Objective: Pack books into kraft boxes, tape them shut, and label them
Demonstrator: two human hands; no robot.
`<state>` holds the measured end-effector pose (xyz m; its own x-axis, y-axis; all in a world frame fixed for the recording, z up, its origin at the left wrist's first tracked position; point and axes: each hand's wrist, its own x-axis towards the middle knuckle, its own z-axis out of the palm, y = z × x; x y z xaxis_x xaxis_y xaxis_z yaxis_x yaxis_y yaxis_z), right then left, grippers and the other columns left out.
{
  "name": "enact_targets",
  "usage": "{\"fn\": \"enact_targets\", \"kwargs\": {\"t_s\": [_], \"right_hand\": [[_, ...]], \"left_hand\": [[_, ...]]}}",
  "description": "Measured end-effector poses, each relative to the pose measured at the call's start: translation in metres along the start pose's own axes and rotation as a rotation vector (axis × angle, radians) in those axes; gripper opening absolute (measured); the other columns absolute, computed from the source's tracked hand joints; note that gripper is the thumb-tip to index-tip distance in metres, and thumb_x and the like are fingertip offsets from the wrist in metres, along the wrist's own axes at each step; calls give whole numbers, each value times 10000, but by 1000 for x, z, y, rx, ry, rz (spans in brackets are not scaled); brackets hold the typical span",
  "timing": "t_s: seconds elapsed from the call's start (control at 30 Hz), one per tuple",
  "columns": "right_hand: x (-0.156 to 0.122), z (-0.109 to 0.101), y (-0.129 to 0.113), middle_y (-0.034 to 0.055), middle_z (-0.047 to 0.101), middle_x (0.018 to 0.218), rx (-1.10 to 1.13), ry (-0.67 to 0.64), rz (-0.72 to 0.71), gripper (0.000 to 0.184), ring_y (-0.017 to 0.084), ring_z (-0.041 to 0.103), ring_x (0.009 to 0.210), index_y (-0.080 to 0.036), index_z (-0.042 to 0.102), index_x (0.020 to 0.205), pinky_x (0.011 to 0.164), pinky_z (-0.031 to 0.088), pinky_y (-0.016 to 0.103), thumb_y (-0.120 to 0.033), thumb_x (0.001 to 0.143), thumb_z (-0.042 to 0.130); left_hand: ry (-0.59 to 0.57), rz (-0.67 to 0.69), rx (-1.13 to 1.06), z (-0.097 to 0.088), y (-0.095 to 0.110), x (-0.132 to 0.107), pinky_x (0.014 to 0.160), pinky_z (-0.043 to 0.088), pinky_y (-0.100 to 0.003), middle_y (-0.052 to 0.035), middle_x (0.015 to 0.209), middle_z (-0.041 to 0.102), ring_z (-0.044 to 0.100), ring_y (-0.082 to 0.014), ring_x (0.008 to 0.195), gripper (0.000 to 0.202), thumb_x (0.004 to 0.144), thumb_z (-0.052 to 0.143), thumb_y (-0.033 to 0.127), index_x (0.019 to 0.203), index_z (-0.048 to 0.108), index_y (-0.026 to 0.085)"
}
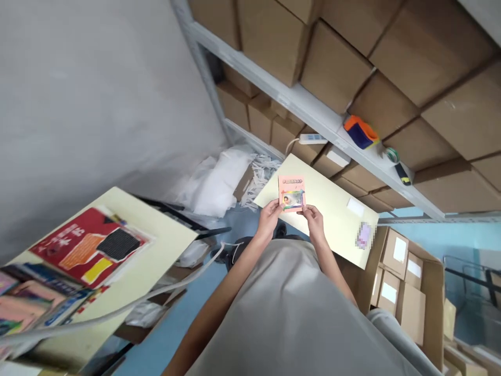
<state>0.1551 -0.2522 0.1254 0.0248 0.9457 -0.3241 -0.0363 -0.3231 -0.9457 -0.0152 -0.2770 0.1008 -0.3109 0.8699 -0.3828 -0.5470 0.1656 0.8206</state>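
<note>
A small pink card packet (291, 192) with a colourful picture on its front is held up between both hands, above the edge of a pale yellow table (332, 209). My left hand (269, 216) pinches its lower left corner. My right hand (314, 218) pinches its lower right corner. Both hands are closed on the packet, thumbs on the front. My grey shirt fills the lower middle of the view.
A grey metal shelf (297, 99) stacked with cardboard boxes runs behind the table, with an orange-and-blue item (360, 131) and tape on it. Another table (156, 250) at left carries colourful packets. An open carton (403, 282) of small boxes stands at right. White bags lie on the floor.
</note>
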Motion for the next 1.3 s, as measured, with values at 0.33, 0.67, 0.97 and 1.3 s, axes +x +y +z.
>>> {"fn": "enact_targets", "kwargs": {"t_s": [0.33,0.67,0.97,1.3], "right_hand": [[9,-101,9,83,833,912,1,131,-44,558,285,843,913,-216,723,1006,954,647,445,-732,843,859],[-4,-106,-34,215,677,1631,-598,453,-525,383,331,618,1558,-220,741,1426,1251,567,584,-435,1161,568],[2,-95,-48,190,767,1471,-663,380,-571,330,322,724,1364,-247,812,1380,1170,640,570,-382,1158,609],[22,-82,-59,139,891,1206,0,281,-201,575,316,867,1131,-177,840,1247,952,749,445,-684,988,759]], "left_hand": [[-170,-56,240,93,-20,9,1082,642,-494,-152,1178,889,821,-336,1119,711,629,1067,650,1132,911,173],[-228,72,368,144,-28,12,1083,676,-525,-166,1223,886,843,-340,1109,749,679,1025,728,1160,914,165],[-257,295,539,151,-17,-8,949,735,-442,-130,1180,900,867,-282,957,578,892,897,683,1194,920,190],[-307,458,661,132,-7,-14,1229,619,-516,-129,1340,856,800,-324,1313,420,950,908,530,1283,897,275]]}}
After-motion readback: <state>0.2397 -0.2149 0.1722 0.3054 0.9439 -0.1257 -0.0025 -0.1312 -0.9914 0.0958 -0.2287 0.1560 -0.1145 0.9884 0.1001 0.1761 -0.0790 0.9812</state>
